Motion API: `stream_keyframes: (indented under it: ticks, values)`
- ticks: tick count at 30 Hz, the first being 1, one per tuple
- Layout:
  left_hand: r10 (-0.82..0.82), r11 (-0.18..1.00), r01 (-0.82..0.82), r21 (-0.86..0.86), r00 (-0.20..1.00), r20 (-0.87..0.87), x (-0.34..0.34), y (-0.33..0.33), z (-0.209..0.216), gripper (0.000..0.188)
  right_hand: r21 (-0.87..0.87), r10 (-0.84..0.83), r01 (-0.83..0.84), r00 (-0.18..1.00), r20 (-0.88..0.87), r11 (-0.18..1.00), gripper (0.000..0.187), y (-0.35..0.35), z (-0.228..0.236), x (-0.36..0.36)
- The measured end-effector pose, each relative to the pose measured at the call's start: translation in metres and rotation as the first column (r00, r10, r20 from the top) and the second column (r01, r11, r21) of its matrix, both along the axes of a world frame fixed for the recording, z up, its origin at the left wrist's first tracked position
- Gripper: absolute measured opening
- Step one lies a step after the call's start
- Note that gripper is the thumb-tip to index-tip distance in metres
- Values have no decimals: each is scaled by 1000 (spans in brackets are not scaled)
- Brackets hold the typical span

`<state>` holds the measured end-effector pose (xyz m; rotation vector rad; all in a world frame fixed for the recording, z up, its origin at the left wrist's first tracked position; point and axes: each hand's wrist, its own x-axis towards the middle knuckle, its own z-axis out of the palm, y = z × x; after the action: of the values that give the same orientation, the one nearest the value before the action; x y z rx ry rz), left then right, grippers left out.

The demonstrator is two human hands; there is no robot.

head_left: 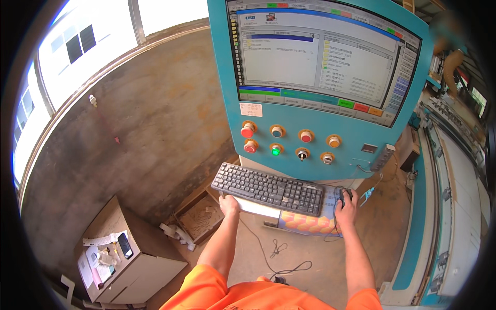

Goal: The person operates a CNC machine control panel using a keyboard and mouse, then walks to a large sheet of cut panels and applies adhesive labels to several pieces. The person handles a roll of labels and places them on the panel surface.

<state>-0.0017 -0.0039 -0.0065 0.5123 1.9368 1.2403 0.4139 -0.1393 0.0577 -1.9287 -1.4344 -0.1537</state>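
My right hand [347, 207] is closed over a black computer mouse [343, 195], which sits on a patterned mouse pad [307, 223] at the right end of a shelf. Along that shelf lies a black keyboard [268, 187], tilted slightly down to the right. My left hand [229, 204] grips the left end of the pale keyboard shelf [253, 207], just below the keyboard's corner; its fingertips are partly hidden. Above stands a teal control cabinet with a lit screen [315, 57] showing two file lists. Below the screen are push buttons and switches, among them a lit green button [276, 150].
At the lower left, a wooden cabinet [139, 276] carries papers and a phone [125, 246]. A shallow wooden box [199, 219] with scraps stands by the wall. A black cable [279, 269] loops across the floor. A long machine bed [454, 181] runs along the right side.
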Motion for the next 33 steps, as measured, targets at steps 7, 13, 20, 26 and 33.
stream_keyframes:
  ticks: [7,13,20,26,33]
  values:
    - [-25,1000,25,-1,999,-39,3,1,-1,63,2,-1,1,1000,-20,1000,44,-2,1,1]
    - [-26,999,25,34,1000,11,1,2,-6,63,13,1,0,1000,-22,1000,44,-2,1,0]
    - [-31,999,31,6,1000,0,1,3,-6,62,4,-12,12,1000,7,1000,43,-1,0,1]
    - [-29,1000,29,1,1000,1,0,3,-7,63,-9,-13,13,1000,-14,1000,43,-2,3,-1]
    - [-21,1000,21,-7,999,-32,4,-1,4,62,5,-19,19,1000,2,1000,44,-2,1,1]
